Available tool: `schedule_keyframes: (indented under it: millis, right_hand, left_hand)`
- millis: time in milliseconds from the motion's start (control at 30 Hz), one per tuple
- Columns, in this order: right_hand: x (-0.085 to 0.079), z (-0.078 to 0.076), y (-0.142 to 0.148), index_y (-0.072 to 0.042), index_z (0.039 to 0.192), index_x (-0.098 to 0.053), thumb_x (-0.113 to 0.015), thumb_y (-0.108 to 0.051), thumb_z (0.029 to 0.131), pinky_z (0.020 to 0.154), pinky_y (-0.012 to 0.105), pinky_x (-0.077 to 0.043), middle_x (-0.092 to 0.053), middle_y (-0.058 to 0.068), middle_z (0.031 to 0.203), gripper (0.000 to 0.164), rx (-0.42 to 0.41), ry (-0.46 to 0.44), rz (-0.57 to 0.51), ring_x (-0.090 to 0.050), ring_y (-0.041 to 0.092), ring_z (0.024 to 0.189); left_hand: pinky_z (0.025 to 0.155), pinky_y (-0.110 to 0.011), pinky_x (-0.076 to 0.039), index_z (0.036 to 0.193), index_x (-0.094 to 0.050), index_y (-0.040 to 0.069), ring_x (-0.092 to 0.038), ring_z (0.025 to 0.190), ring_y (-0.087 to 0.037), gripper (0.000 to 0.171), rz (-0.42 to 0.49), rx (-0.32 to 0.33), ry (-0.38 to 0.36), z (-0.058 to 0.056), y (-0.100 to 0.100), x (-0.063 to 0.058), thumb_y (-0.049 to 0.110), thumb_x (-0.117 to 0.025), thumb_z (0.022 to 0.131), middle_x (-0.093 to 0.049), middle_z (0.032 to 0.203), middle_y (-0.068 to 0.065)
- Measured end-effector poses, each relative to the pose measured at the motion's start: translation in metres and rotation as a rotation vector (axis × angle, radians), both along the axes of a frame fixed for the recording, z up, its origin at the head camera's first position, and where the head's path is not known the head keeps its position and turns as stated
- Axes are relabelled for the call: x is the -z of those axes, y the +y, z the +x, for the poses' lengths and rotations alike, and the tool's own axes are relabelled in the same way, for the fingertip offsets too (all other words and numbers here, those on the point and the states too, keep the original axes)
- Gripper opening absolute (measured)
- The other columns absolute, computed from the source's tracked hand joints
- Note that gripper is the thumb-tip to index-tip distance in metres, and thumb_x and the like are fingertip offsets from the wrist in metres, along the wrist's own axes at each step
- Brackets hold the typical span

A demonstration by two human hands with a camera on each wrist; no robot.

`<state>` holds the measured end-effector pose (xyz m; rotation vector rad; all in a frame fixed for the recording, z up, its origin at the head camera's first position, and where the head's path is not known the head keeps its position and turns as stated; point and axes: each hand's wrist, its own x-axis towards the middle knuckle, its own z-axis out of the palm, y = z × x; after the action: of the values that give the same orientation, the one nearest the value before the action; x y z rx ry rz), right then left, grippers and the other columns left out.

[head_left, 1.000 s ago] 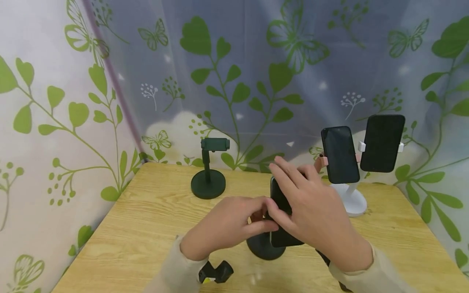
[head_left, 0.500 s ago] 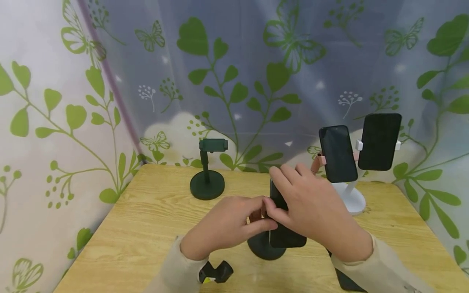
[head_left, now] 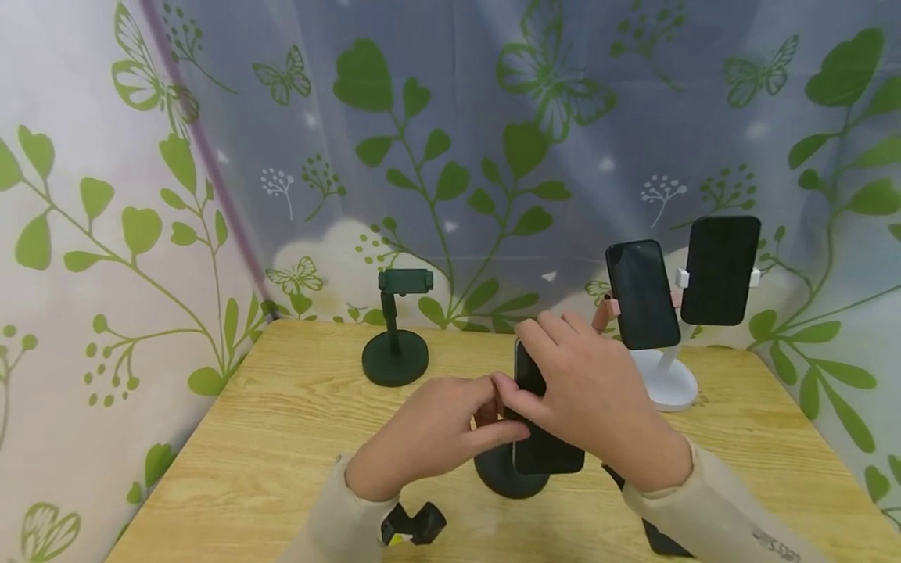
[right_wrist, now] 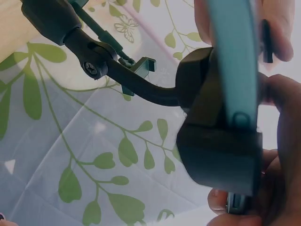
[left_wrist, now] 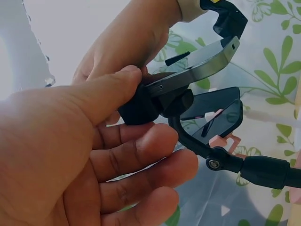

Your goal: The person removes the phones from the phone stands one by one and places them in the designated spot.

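Observation:
A smartphone [head_left: 552,453] with a dark screen stands upright in the clamp [left_wrist: 136,107] of a black phone stand [head_left: 510,477]. My left hand [head_left: 429,434] is at its left edge; in the left wrist view the thumb and index finger pinch the clamp's black end, while the other fingers are loosely bent below. My right hand [head_left: 584,391] reaches across the phone's front, its thumb at the left edge beside my left index finger. Its other fingers curl over toward the far side, partly hidden. In the right wrist view, the clamp and phone edge [right_wrist: 235,61] lie beside the right palm.
A dark green phone stand [head_left: 396,363] without a phone is at the back left. At the back right, a phone [head_left: 642,293] sits in a pink holder and another phone [head_left: 721,270] in a white one. A dark phone [head_left: 665,539] lies under my right sleeve.
My right hand's fingers have bent and drawn down over the phone from a straighter pose. The left hand keeps its pinch. The whole head view has shifted slightly.

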<state>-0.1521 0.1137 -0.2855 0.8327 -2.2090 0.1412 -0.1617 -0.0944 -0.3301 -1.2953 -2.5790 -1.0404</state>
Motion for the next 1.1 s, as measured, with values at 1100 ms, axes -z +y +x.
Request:
schedule_keyframes:
  millis: [1100]
  right_hand:
    - [0.002,0.002,0.001,-0.014,0.085,-0.053,-0.068,-0.020,0.081,0.046,0.024,-0.026,-0.043,-0.005,0.073,0.016,-0.035,-0.044,-0.044,-0.038,0.015,0.063]
  left_hand:
    - [0.058,-0.018,-0.039,0.090,-0.056,0.018,-0.040,0.054,0.000,0.020,0.085,0.156,-0.043,-0.010,-0.006,0.004,0.026,-0.072,0.099,-0.045,0.066,0.013]
